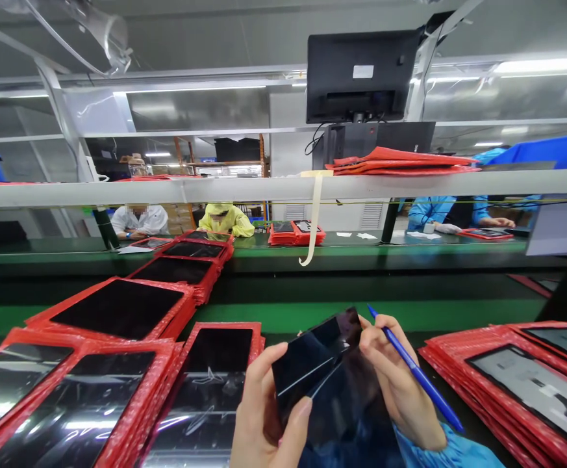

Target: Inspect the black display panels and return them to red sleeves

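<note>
The left hand (264, 416) grips a glossy black panel (312, 370) by its near edge, thumb on the face; the right hand (390, 383) pinches the panel's far corner with a blue pen (419, 377) tucked between the fingers. It seems wise to hold by the edges only, pen tip off the glass. Left of the panel lie red trays (112, 351) of screens; beyond it, the green conveyor (283, 315).
</note>
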Motion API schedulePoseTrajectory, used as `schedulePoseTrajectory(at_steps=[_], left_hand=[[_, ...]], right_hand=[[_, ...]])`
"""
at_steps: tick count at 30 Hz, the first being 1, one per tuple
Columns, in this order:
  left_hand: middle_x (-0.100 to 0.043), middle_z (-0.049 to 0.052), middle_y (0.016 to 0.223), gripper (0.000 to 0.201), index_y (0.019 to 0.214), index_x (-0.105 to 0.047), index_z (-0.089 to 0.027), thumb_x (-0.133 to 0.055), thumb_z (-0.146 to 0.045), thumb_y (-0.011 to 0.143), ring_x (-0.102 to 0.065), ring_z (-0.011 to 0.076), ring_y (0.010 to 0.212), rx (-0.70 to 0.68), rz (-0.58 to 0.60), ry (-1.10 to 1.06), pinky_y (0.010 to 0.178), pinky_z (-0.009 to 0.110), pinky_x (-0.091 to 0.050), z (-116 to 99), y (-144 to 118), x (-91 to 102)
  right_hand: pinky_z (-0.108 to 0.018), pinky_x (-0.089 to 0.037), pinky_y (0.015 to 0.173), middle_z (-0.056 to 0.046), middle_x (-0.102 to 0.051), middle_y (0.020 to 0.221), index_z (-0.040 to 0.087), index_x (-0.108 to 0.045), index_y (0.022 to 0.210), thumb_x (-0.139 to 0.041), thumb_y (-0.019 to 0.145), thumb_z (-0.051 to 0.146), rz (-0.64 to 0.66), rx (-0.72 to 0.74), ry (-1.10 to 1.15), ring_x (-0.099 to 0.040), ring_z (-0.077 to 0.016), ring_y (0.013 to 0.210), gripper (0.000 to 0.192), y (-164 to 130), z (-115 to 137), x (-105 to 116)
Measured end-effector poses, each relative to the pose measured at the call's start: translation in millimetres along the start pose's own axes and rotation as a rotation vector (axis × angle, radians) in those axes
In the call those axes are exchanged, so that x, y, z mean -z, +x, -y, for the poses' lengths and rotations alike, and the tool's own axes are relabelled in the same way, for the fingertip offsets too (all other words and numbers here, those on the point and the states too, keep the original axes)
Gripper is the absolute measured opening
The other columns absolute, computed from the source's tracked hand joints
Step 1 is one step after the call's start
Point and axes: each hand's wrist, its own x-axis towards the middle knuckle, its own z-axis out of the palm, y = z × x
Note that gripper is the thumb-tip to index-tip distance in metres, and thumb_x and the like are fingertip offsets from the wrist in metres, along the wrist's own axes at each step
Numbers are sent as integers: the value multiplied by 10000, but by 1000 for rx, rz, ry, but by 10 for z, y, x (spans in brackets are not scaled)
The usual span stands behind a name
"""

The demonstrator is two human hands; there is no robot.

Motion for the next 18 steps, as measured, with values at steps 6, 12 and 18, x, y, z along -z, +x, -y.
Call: schedulePoseTrajectory(at_steps=[6,12,18], left_hand=[[-679,8,1224,462,1212,-642,-299,-706,-361,758,-600,251,1134,104,-33,192,942,297,-466,28,99,130],[-616,3,1321,493,1266,-605,-314,-635,-375,778,-553,251,1196,312,76,-171,963,324,-457,21,203,209],[-675,2,1234,381,1199,-660,-278,-528,-274,842,-435,198,1323,365,60,-286,1062,271,-348,-6,258,171]], right_hand=[[-447,-256,1095,58,-628,643,286,-537,865,-799,677,261,-18,-90,6,-574,-217,1053,324,-14,48,-25],[-445,-261,1104,61,-624,647,277,-551,837,-807,656,234,-61,-166,63,-581,-214,1085,317,-18,53,10],[-397,-291,1111,76,-609,624,271,-582,842,-820,597,190,-148,-197,162,-577,-194,1138,351,18,38,65]])
